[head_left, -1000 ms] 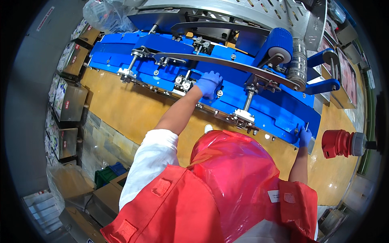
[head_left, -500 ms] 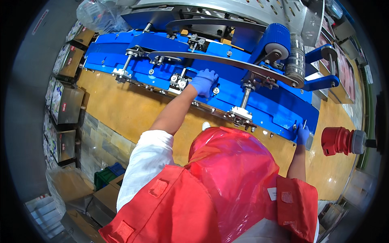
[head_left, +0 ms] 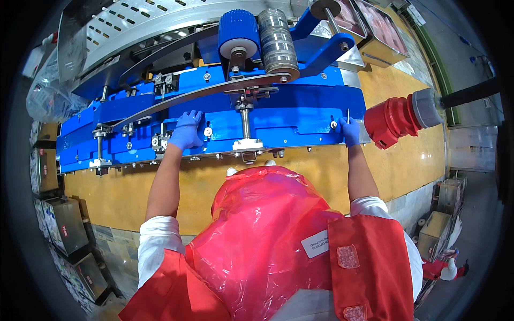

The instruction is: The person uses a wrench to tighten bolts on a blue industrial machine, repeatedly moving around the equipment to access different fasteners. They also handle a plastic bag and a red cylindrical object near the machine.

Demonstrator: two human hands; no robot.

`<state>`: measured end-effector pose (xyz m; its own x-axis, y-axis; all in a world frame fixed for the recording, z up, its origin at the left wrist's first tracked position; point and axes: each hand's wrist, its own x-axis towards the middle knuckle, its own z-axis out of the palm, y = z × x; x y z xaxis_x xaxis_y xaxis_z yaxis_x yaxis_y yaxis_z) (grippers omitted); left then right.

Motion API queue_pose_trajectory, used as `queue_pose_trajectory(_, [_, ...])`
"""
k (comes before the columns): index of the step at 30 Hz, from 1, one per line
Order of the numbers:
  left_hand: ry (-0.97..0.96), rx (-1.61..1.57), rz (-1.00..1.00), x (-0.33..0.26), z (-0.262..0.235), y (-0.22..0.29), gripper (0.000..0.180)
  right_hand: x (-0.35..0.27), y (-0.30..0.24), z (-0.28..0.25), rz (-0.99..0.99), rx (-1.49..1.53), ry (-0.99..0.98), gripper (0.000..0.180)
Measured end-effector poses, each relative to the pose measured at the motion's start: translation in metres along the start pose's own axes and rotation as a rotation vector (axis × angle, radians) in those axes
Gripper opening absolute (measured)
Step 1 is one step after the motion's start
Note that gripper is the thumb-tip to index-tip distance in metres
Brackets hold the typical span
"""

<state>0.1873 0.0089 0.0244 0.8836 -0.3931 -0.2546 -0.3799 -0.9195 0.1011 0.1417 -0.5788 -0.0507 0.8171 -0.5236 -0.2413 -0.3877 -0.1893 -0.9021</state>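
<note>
A long blue machine bed (head_left: pixel 300 119) with metal brackets and bolts stretches across in front of me. My left hand (head_left: pixel 186 131), in a blue glove, lies on its near edge with fingers stretched out, between a bracket with round metal knobs (head_left: pixel 158 142) and a bolt (head_left: pixel 208 131). At the bed's right end my right hand (head_left: pixel 350 132), also gloved, is closed on a slim silver rod (head_left: pixel 348 115); its exact kind is too small to tell. Just left of that hand sits another bolt (head_left: pixel 333 124).
Above the bed run a curved metal guard (head_left: pixel 198 96), a ribbed blue roller (head_left: pixel 239 35) and a stack of clear rings (head_left: pixel 277 45). A big red plug (head_left: pixel 388 120) juts in at right. Metal bins (head_left: pixel 64 224) line the left; a person in red (head_left: pixel 441 269) is far right.
My view has turned to the right, so the machine sits farther left in the picture. Both hands remain at about the same spots on the bed.
</note>
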Motion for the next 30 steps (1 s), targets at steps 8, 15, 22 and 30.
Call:
queue_pose_trajectory(8, [0.03, 0.006, 0.048, 0.002, 0.003, 0.0, 0.102, 0.008, 0.019, -0.01, -0.059, -0.045, 0.032, 0.017])
queue_pose_trajectory(15, [0.062, -0.003, 0.074, -0.004, 0.003, -0.003, 0.101, 0.019, 0.027, -0.008, -0.072, -0.12, 0.051, 0.013])
queue_pose_trajectory(22, [0.09, -0.02, 0.097, -0.006, 0.008, -0.008, 0.104, 0.024, 0.024, -0.013, -0.057, -0.276, 0.032, 0.019])
queue_pose_trajectory(30, [0.116, -0.013, 0.135, -0.009, 0.007, -0.009, 0.114, 0.036, 0.04, -0.02, -0.105, -0.355, 0.057, 0.026])
